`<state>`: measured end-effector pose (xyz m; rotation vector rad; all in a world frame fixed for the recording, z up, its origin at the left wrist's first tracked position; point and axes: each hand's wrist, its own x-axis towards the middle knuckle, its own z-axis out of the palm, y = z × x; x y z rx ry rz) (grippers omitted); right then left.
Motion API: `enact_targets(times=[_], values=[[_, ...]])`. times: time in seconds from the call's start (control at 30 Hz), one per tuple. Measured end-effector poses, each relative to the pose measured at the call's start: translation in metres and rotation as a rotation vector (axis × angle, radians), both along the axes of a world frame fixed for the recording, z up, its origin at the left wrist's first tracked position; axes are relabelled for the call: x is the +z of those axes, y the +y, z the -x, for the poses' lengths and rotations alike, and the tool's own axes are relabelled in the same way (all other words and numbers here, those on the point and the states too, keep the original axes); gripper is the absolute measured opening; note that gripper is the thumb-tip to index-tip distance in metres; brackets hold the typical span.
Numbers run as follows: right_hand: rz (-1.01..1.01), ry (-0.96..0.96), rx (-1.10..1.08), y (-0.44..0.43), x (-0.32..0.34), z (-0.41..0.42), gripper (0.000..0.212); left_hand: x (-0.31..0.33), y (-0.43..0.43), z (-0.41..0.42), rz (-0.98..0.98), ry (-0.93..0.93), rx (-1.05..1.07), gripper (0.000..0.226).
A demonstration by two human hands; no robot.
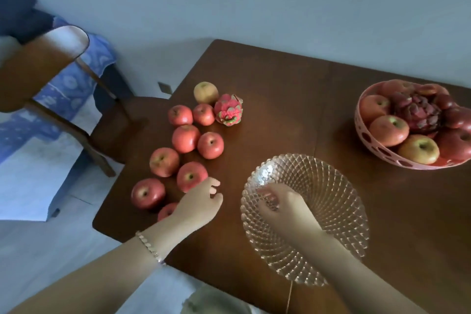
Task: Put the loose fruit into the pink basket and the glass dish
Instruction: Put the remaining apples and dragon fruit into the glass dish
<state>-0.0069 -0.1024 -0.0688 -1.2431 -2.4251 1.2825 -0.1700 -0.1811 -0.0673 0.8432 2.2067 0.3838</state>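
Observation:
Several red apples (186,138) lie loose along the left side of the brown table (280,99), with a yellowish apple (206,92) and a pink dragon fruit (228,109) at the far end of the group. The cut-glass dish (331,201) stands empty near the table's front. My right hand (279,202) rests over its left rim, fingers curled at the edge. My left hand (201,201) hovers just right of the nearest apples (191,176), fingers apart and holding nothing. At the far right, the pink basket (374,150) holds several apples and a dark dragon fruit (415,112).
A wooden chair (51,79) stands off the table's left corner, with blue patterned cloth (76,71) behind it. The table's left edge runs close beside the loose apples. A pale round object (216,301) shows at the bottom edge, below the table.

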Motion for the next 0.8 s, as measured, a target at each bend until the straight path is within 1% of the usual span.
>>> enact_targets(times=[0.07, 0.17, 0.2, 0.27, 0.3, 0.37, 0.47, 0.53, 0.6, 0.7, 0.8], values=[[0.044, -0.081, -0.003, -0.009, 0.0, 0.052, 0.044, -0.005, -0.007, 0.046, -0.014, 0.156, -0.053, 0.04], [0.127, -0.263, -0.005, -0.02, -0.017, 0.126, 0.071, -0.006, -0.006, 0.107, -0.046, 0.306, -0.075, 0.039], [0.161, -0.305, -0.029, -0.024, -0.024, 0.146, 0.079, -0.008, -0.004, 0.122, -0.012, 0.328, -0.075, 0.045], [0.178, -0.381, -0.058, -0.029, -0.042, 0.177, 0.091, -0.014, -0.001, 0.146, 0.043, 0.339, -0.103, 0.063], [0.174, -0.416, -0.061, -0.03, -0.049, 0.187, 0.094, -0.019, 0.001, 0.154, 0.061, 0.328, -0.123, 0.07], [0.163, -0.446, -0.066, -0.031, -0.059, 0.198, 0.093, -0.027, 0.006, 0.162, 0.115, 0.28, -0.157, 0.078], [0.186, -0.373, -0.131, -0.03, -0.066, 0.199, 0.087, -0.043, 0.007, 0.168, 0.187, 0.208, -0.183, 0.079], [0.229, -0.274, -0.22, -0.031, -0.061, 0.187, 0.084, -0.052, 0.007, 0.167, 0.194, 0.218, -0.198, 0.078], [0.221, -0.167, -0.28, -0.031, -0.049, 0.167, 0.081, -0.054, 0.006, 0.168, 0.184, 0.243, -0.191, 0.076], [0.147, -0.042, -0.342, -0.023, -0.025, 0.116, 0.078, -0.046, 0.005, 0.16, 0.137, 0.302, -0.19, 0.074], [0.083, -0.041, -0.455, -0.011, -0.016, 0.06, 0.078, -0.027, 0.004, 0.141, 0.008, 0.37, -0.214, 0.076]])
